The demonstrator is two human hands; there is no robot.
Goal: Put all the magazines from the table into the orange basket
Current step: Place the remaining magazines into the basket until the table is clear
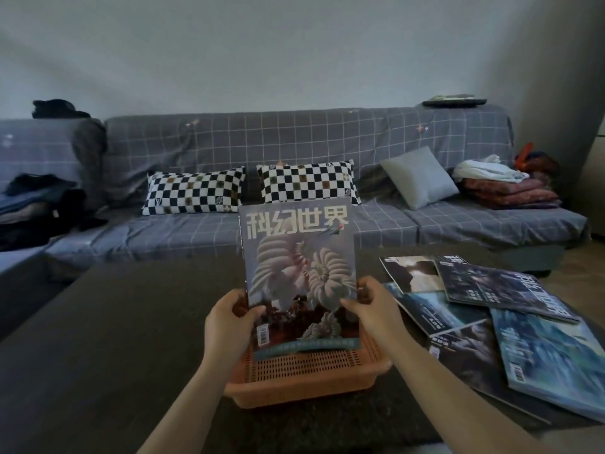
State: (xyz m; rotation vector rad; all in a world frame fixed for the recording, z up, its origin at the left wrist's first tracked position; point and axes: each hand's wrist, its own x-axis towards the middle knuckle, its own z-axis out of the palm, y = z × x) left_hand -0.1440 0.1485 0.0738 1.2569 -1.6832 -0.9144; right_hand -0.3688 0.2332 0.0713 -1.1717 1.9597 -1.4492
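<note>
Magazine (pixel 299 257) with the spiral-shell cover is held upright, cover facing the camera, bottom edge down inside the orange basket (pixel 304 371). Left hand (pixel 229 322) grips its lower left edge, thumb on the cover, fingers behind. Right hand (pixel 373 309) grips the lower right edge the same way. Both closed on the magazine.

Basket sits on the dark table (pixel 124 322), near edge toward the camera, between the two forearms.

Loose pile of magazines (pixel 491 322) lies flat on the table to the right of the basket, overlapping, at least five covers showing, nearest one hanging toward the table's right edge.

Behind the table: grey checked sofa (pixel 294 139) with two black-and-white checkered pillows (pixel 196 191), a plain grey cushion (pixel 419 176), folded cloth (pixel 504 188) at the right end, dark clothes (pixel 42 204) at the left.
</note>
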